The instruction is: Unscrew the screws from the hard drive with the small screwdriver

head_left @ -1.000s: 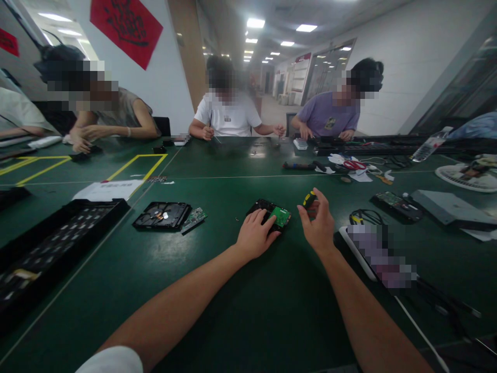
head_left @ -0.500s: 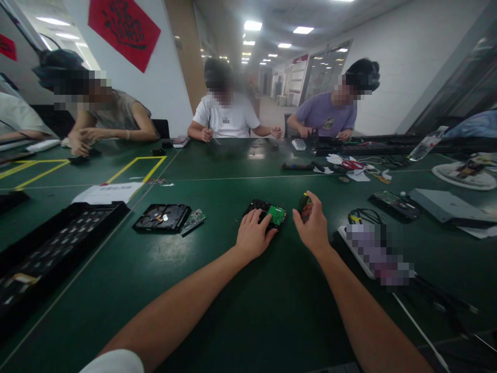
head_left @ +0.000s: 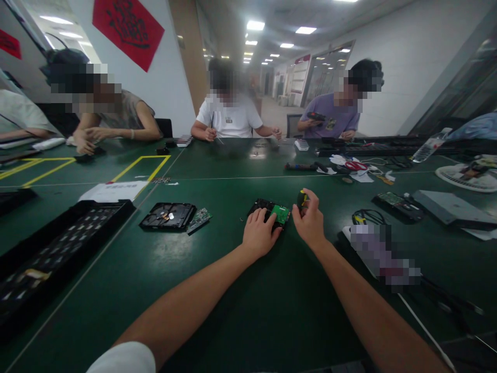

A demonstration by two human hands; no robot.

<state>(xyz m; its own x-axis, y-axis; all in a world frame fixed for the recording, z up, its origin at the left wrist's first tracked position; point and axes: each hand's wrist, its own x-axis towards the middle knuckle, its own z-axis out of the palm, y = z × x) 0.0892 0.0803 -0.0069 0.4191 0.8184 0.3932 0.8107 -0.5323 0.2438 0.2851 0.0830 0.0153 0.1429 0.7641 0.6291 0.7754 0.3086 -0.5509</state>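
A black hard drive (head_left: pixel 263 206) with a green circuit board (head_left: pixel 281 213) lies on the green table, just ahead of me. My left hand (head_left: pixel 259 237) rests on its near edge, fingers spread and pressing it down. My right hand (head_left: pixel 309 223) is closed round a black and yellow screwdriver (head_left: pixel 302 198), held upright right beside the circuit board's right edge. The screwdriver's tip is hidden behind my fingers.
An opened hard drive (head_left: pixel 167 215) with a loose board (head_left: pixel 199 219) lies to the left, beside a long black tray (head_left: pixel 58 243). Cables (head_left: pixel 365 216), another drive (head_left: pixel 396 203) and a grey box (head_left: pixel 450 207) lie to the right. Several people work at the table's far side.
My right hand has moved left with the screwdriver, closing in on the circuit board. My left hand has stayed on the drive. The person in purple has lifted something dark.
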